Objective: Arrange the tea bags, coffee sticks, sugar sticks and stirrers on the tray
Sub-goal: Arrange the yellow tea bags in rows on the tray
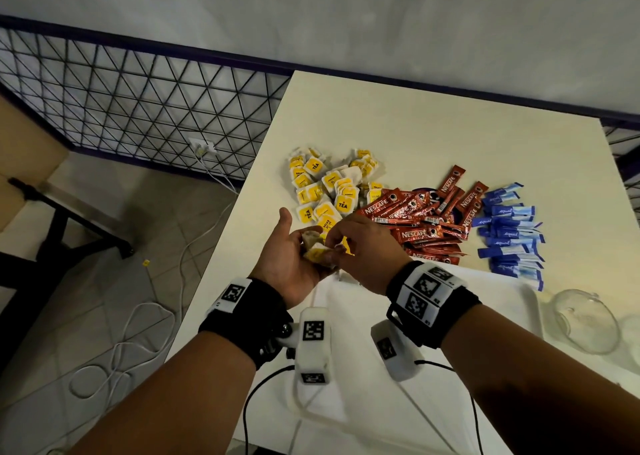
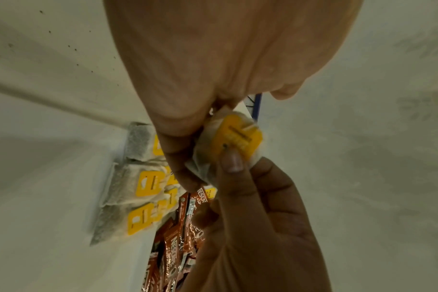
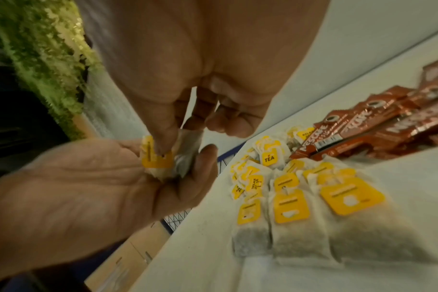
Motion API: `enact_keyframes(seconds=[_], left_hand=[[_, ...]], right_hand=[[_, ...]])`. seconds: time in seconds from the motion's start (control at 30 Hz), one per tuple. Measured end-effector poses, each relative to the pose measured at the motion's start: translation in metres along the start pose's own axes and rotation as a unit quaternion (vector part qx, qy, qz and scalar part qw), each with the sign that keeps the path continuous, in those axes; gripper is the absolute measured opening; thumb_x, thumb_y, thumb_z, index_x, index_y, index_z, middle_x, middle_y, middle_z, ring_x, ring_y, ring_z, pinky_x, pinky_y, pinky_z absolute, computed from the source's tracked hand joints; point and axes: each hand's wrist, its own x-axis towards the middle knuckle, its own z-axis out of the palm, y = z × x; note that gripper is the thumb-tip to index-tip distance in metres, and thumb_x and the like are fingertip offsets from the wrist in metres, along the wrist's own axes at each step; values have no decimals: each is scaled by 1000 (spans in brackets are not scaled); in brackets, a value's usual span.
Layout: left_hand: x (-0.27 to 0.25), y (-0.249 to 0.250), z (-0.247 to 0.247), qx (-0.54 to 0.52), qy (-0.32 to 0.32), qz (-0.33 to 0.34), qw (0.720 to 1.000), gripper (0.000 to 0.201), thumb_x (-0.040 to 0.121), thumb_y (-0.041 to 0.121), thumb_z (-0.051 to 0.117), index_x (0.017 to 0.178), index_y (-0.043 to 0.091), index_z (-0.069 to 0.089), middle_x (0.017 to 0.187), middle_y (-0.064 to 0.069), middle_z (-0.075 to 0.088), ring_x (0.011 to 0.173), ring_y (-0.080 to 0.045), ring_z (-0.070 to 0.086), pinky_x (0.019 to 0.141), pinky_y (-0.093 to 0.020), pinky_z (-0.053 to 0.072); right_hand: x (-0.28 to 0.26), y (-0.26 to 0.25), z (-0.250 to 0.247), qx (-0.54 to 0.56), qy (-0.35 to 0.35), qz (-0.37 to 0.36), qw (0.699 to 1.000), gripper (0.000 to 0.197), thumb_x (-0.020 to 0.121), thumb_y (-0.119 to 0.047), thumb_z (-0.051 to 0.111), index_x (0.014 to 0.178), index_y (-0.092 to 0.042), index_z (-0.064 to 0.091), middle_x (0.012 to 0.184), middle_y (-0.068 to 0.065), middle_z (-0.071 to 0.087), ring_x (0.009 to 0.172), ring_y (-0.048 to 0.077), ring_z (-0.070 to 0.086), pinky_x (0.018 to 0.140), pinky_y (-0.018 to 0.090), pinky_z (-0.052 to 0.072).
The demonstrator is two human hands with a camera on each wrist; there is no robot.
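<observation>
My left hand is palm up over the table's left edge, its fingers curled round a small bunch of tea bags. My right hand pinches the top tea bag of that bunch by its yellow tag, between thumb and forefinger. Three tea bags lie side by side on the white tray; the head view hides them under my hands. Beyond lie a loose pile of tea bags, red coffee sticks and blue sugar sticks.
A glass jar lies on its side at the tray's right end. The table stands against a wall, with a wire fence to the left. White cables trail across the tiled floor beside it.
</observation>
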Motion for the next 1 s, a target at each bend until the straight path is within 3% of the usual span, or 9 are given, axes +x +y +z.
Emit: enact_keyframes(seconds=[0.07, 0.17, 0.23, 0.3, 0.4, 0.53, 0.67, 0.87, 1.0], left_hand=[[4, 0, -1, 11, 74, 20, 997, 54, 92, 61, 44, 95, 8, 50, 81, -14, 64, 64, -28, 64, 74, -44, 57], [4, 4, -8, 104, 149, 95, 979, 43, 92, 55, 52, 88, 12, 51, 72, -3, 43, 55, -17, 43, 57, -33, 48], [1, 6, -12, 177, 92, 141, 970, 32, 94, 45, 53, 92, 14, 56, 68, 1, 35, 49, -13, 32, 54, -29, 40], [-4, 6, -11, 247, 28, 172, 953, 14, 89, 28, 62, 96, 16, 64, 64, 2, 41, 45, -12, 31, 53, -29, 40], [0, 5, -9, 344, 34, 199, 917, 10, 88, 9, 66, 84, 18, 65, 66, -1, 47, 42, -12, 34, 56, -33, 42], [9, 3, -15, 430, 70, 191, 880, 14, 91, 14, 64, 79, 22, 62, 69, -11, 47, 45, -14, 36, 53, -31, 44], [17, -6, -28, 488, 116, 120, 857, 15, 91, 19, 64, 77, 21, 59, 59, -1, 45, 40, -10, 37, 44, -25, 42], [26, -24, -36, 515, 140, 66, 843, 19, 90, 15, 65, 71, 17, 60, 46, -1, 45, 35, -14, 37, 42, -21, 35], [31, -31, -36, 534, 159, 71, 828, 17, 87, 16, 67, 70, 17, 63, 61, -9, 54, 47, -22, 44, 51, -26, 41]], right_hand=[[0, -1, -2, 39, -1, 31, 999, 18, 81, -26, 73, 78, -31, 57, 80, -17, 50, 65, -1, 46, 60, 7, 36], [4, 3, -5, 118, 28, 86, 989, 20, 82, -25, 73, 75, -32, 56, 76, -14, 57, 62, 5, 51, 61, 16, 43], [6, 7, -7, 172, 37, 101, 979, 19, 83, -19, 72, 75, -26, 56, 73, -10, 57, 58, 4, 49, 57, 16, 42], [7, 8, -7, 219, 38, 106, 969, 16, 84, -13, 71, 77, -19, 57, 71, -3, 58, 55, 1, 50, 55, 16, 40], [5, 10, -2, 302, 42, 125, 944, 16, 83, -8, 70, 79, -11, 55, 66, 1, 54, 49, 0, 49, 50, 12, 38], [0, 29, 0, 165, 38, 144, 975, 13, 83, -20, 72, 76, -21, 60, 69, -11, 60, 59, -1, 51, 60, 15, 40], [-19, 54, -2, 0, 56, 181, 982, 10, 85, -23, 67, 78, -26, 61, 76, -18, 58, 69, -6, 50, 59, 6, 31], [-40, 75, 8, -58, 23, 185, 981, 2, 85, -21, 64, 85, -23, 64, 87, -6, 62, 79, 13, 55, 67, 22, 37], [-45, 79, 13, -68, 22, 183, 981, 8, 84, -20, 64, 92, -20, 66, 89, -5, 57, 79, 13, 53, 70, 22, 37]])
